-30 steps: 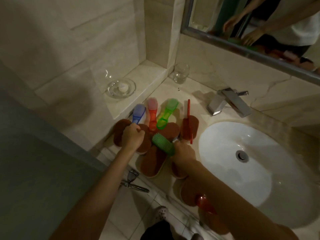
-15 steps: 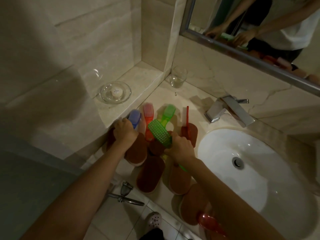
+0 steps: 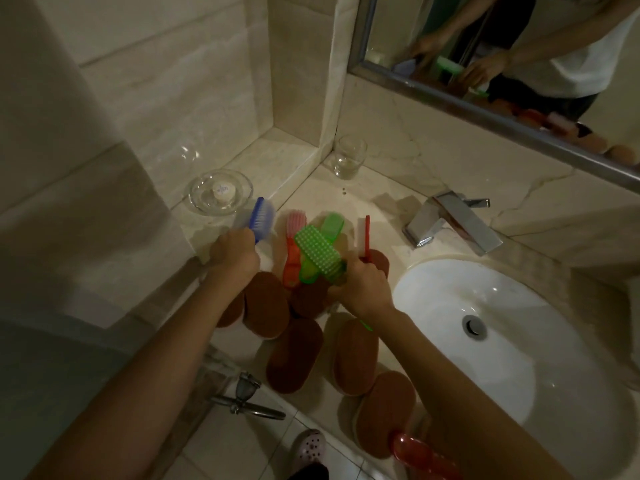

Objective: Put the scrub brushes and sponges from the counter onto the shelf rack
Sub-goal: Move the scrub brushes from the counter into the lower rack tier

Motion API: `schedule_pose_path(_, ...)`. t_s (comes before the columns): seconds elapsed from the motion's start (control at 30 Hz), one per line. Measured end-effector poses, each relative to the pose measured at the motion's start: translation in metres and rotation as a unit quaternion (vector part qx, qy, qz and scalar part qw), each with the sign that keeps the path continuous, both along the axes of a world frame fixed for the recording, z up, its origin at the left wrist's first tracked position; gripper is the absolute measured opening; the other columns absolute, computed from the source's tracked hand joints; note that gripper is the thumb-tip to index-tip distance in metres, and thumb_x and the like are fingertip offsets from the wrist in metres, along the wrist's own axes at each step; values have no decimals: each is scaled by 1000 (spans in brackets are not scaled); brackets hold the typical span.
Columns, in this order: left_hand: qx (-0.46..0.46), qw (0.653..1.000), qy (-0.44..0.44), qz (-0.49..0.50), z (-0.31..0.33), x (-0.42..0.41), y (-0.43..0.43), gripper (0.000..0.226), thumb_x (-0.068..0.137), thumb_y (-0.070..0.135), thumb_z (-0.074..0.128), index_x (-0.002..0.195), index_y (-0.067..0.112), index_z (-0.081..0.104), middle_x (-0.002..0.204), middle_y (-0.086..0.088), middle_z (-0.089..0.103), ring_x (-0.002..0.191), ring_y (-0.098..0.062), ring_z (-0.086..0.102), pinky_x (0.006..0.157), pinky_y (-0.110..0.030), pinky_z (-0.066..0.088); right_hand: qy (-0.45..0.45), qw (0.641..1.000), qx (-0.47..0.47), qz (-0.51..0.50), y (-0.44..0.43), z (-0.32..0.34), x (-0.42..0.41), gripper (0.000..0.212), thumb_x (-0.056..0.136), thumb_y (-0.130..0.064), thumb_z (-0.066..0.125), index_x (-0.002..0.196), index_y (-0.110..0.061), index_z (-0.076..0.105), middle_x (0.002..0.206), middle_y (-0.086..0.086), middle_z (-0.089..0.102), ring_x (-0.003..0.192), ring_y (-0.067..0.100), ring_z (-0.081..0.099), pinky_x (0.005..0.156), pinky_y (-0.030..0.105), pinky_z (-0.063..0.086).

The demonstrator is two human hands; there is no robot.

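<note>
My left hand [image 3: 234, 253] grips the handle of a blue scrub brush [image 3: 259, 218], lifted off the counter with its bristles turned left. My right hand [image 3: 362, 287] grips a green scrub brush [image 3: 317, 251] by the handle, bristles up, above the pile. On the counter lie an orange-red brush [image 3: 292, 249], a second green brush [image 3: 330, 225] and a red brush [image 3: 366, 237] standing on its edge. Several brown oval sponges [image 3: 295, 355] are spread along the counter's front. Another red brush [image 3: 420, 455] shows under my right forearm. No shelf rack is in view.
A white sink basin [image 3: 502, 341] with a chrome faucet [image 3: 450, 223] lies right of the pile. A glass tumbler [image 3: 348, 155] stands in the corner. A glass soap dish [image 3: 220, 192] rests on the raised ledge at left. A mirror [image 3: 502, 46] hangs above.
My left hand has lifted the blue brush off the counter and tilted it up to the left. My right hand has raised the green brush higher over the pile.
</note>
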State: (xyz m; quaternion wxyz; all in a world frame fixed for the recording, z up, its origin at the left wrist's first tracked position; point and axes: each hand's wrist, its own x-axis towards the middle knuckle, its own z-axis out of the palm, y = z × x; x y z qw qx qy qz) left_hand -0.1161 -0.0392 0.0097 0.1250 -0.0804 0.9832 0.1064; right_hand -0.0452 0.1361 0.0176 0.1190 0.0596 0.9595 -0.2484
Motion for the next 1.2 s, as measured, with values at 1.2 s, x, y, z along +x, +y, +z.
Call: schedule_pose_path(1.2, 238, 918, -72, -309, 45, 259, 596, 32, 98, 7, 32, 124, -5, 47, 123, -24, 58, 110, -39, 58, 86, -41, 46, 28, 884, -59, -463, 514, 32, 291, 28, 78, -24, 69, 81, 3, 61, 77, 16, 55, 75, 23, 54, 62, 33, 36)
